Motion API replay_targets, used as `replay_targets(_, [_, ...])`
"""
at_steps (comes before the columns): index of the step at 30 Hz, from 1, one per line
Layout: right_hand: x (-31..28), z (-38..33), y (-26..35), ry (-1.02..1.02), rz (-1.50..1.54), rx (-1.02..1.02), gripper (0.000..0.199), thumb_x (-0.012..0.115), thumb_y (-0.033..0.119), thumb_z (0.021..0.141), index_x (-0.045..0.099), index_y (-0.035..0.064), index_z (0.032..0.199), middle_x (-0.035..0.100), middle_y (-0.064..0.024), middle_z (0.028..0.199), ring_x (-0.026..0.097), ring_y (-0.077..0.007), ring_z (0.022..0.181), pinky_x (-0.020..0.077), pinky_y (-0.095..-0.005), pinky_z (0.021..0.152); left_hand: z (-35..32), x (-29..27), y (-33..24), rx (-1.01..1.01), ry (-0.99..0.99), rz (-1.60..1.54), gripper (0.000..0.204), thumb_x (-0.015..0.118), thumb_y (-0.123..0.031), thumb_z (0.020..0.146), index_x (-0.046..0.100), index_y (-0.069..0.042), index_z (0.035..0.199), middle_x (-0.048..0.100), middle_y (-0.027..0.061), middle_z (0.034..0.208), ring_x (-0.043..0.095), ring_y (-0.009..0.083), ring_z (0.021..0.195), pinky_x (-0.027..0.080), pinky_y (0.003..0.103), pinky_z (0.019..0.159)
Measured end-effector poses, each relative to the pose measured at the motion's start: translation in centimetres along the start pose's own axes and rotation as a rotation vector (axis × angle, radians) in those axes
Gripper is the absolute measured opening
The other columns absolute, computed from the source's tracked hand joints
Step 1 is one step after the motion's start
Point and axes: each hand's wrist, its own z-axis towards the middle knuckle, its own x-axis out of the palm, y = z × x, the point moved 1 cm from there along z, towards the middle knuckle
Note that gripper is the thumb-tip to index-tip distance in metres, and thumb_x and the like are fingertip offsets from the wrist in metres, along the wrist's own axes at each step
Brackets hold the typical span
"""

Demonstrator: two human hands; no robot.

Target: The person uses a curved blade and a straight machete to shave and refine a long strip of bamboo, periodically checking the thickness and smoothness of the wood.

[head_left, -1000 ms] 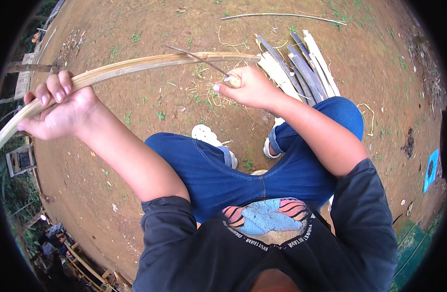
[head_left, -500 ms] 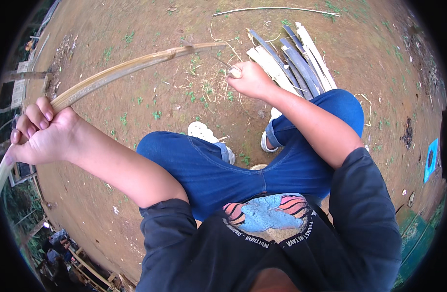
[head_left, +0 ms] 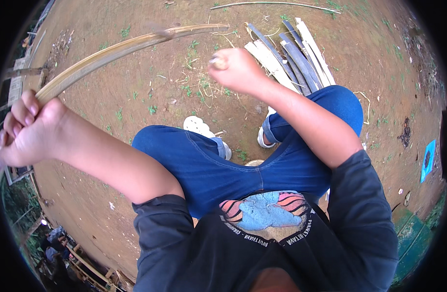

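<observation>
My left hand (head_left: 31,131), at the far left, is closed round a long curved bamboo strip (head_left: 111,54). The strip slants up and away to the right, with a pale split edge, a greyer side and a node blurred by motion. My right hand (head_left: 240,72) is in a fist below and to the right of the strip's far end, apart from it. Out of the fist pokes the pale round handle (head_left: 218,62) of what looks like a knife, smeared by motion. Its blade cannot be made out now.
Split bamboo pieces (head_left: 301,58), some dark and some pale, lie in a pile beyond my right knee. A long thin stick (head_left: 277,4) lies farther off. Thin shavings (head_left: 206,90) litter the dirt ahead of my feet. At the right are a blue sheet (head_left: 428,160) and a green surface (head_left: 413,238).
The bamboo strip has risen and moved farther from me, my left hand with it. My right hand has moved up and left. A thin dark blade showed at that fist earlier.
</observation>
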Motion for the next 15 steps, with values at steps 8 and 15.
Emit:
replay_targets(8, [0.1, 1.3, -7.5, 0.026, -0.082, 0.306, 0.019, 0.063, 0.025, 0.078, 0.066, 0.0067, 0.077, 0.069, -0.0135, 0.078, 0.068, -0.0308, 0.075, 0.0532, -0.0407, 0.072, 2.9, -2.1, -2.4, 0.025, 0.12, 0.019, 0.038, 0.049, -0.039, 0.088, 0.033, -0.018, 0.061, 0.032, -0.0055, 0.048, 0.027, 0.0079, 0.035, 0.023, 0.022, 0.035])
replay_targets(15, [-0.6, 0.7, -5.2, 0.03, -0.026, 0.202, 0.018, 0.063, 0.026, 0.079, 0.068, 0.0087, 0.08, 0.07, -0.0123, 0.078, 0.068, -0.0287, 0.073, 0.0527, -0.04, 0.069, 5.4, -2.8, -4.1, -0.036, 0.102, -0.09, 0.036, 0.049, -0.03, 0.082, 0.03, -0.018, 0.054, 0.03, -0.0055, 0.045, 0.026, 0.0081, 0.033, 0.024, 0.023, 0.034])
